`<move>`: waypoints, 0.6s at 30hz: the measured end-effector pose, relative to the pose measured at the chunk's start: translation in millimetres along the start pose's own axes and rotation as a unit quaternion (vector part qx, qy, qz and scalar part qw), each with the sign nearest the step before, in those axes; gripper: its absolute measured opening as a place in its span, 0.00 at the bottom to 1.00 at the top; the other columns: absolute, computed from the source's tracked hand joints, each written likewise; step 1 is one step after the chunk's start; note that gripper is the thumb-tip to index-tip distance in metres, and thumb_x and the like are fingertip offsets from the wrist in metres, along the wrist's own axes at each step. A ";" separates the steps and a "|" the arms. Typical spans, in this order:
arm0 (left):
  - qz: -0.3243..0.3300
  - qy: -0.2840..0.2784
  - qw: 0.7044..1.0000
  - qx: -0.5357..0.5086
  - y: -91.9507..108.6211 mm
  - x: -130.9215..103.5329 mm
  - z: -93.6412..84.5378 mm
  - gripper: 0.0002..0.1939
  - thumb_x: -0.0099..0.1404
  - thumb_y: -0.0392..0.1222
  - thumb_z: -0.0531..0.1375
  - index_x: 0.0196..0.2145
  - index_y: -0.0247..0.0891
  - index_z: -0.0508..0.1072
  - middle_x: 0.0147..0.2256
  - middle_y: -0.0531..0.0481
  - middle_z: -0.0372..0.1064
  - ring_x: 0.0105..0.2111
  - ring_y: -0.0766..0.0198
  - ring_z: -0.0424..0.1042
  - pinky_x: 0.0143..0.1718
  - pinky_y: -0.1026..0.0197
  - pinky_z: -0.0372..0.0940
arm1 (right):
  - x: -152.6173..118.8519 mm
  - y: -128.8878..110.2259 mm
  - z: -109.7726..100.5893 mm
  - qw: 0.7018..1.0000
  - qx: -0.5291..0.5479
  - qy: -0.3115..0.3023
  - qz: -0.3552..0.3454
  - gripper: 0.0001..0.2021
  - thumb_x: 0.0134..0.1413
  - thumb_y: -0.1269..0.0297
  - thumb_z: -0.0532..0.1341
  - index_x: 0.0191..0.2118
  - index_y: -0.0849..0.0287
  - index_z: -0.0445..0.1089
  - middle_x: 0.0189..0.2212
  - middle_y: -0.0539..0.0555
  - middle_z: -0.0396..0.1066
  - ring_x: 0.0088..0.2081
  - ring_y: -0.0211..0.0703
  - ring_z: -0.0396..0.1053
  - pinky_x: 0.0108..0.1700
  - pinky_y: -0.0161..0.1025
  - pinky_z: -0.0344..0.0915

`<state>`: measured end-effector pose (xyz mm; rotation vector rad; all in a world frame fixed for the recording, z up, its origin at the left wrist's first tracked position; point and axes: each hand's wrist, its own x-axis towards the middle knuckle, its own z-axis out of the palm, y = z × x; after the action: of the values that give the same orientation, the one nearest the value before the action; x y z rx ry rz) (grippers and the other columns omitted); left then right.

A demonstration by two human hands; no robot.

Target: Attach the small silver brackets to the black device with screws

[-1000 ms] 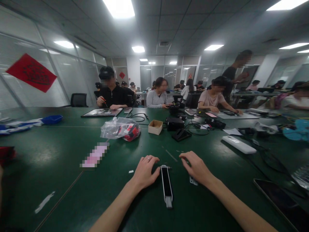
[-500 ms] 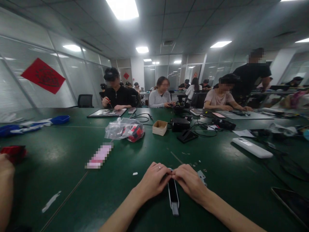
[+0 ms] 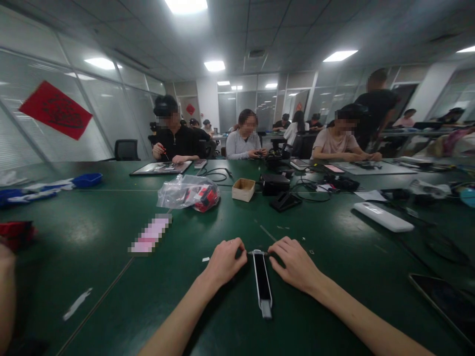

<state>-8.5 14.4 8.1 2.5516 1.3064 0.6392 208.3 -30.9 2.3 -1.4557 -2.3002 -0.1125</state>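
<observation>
A long narrow device [image 3: 261, 271] lies on the green table, with a black face, a pale frame and a grey tab [image 3: 266, 309] at its near end. Across its far end runs a small thin crosspiece [image 3: 259, 252]. My left hand [image 3: 227, 263] is at the left end of this crosspiece, index finger and thumb curled together; whether anything is pinched there is too small to make out. On the other side, my right hand [image 3: 297, 262] has its fingers bent and the thumb apart, the fingertips close to the crosspiece's right end.
Ahead are a clear plastic bag [image 3: 174, 193] with red and black contents, a small open box [image 3: 243, 190] and black cables [image 3: 315, 193]. A white oblong case [image 3: 384, 217] and a dark phone-like slab [image 3: 445, 301] lie right. Another person's arm [image 3: 6, 296] shows left; people sit opposite.
My hands have moved apart from above the device's far end, the left one leftward and the right one slightly rightward. The crosspiece between them now shows. The camera view has shifted slightly.
</observation>
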 end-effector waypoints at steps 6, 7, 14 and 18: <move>-0.004 -0.010 1.000 -0.012 -1.6 1.0 -0.4 0.03 0.61 0.36 0.54 0.32 0.38 0.67 0.29 0.52 0.69 0.29 0.63 0.68 0.32 0.63 0.60 | 0.9 -4.2 1.9 1.000 -0.005 0.006 0.006 0.08 0.57 0.69 0.54 0.37 0.60 0.70 0.35 0.56 0.71 0.37 0.45 0.65 0.37 0.42 0.62; -0.001 -0.013 1.000 -0.017 -2.0 1.1 -0.6 0.03 0.61 0.36 0.54 0.33 0.38 0.67 0.30 0.52 0.69 0.30 0.63 0.68 0.32 0.63 0.60 | 1.1 -4.4 2.3 1.000 -0.006 0.009 0.005 0.08 0.57 0.70 0.54 0.37 0.60 0.70 0.35 0.56 0.71 0.37 0.45 0.65 0.37 0.42 0.62; 0.051 -0.012 0.997 -0.058 -6.5 0.7 3.1 0.11 0.66 0.37 0.51 0.44 0.39 0.70 0.39 0.49 0.70 0.38 0.63 0.69 0.40 0.62 0.63 | 1.1 -4.1 4.5 1.000 -0.010 0.023 0.003 0.08 0.57 0.70 0.53 0.36 0.60 0.70 0.34 0.56 0.72 0.37 0.45 0.66 0.37 0.42 0.63; 0.045 -0.025 0.997 -0.064 -7.0 0.9 2.4 0.11 0.68 0.39 0.51 0.40 0.40 0.72 0.39 0.48 0.70 0.38 0.62 0.69 0.41 0.62 0.63 | 1.0 -4.4 4.4 1.000 -0.010 0.027 0.006 0.09 0.58 0.70 0.53 0.37 0.60 0.70 0.34 0.56 0.72 0.37 0.45 0.66 0.36 0.41 0.63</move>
<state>-11.9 19.3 3.6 2.5176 1.1030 0.6499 202.8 -30.8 -0.7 -1.4577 -2.2544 -0.1693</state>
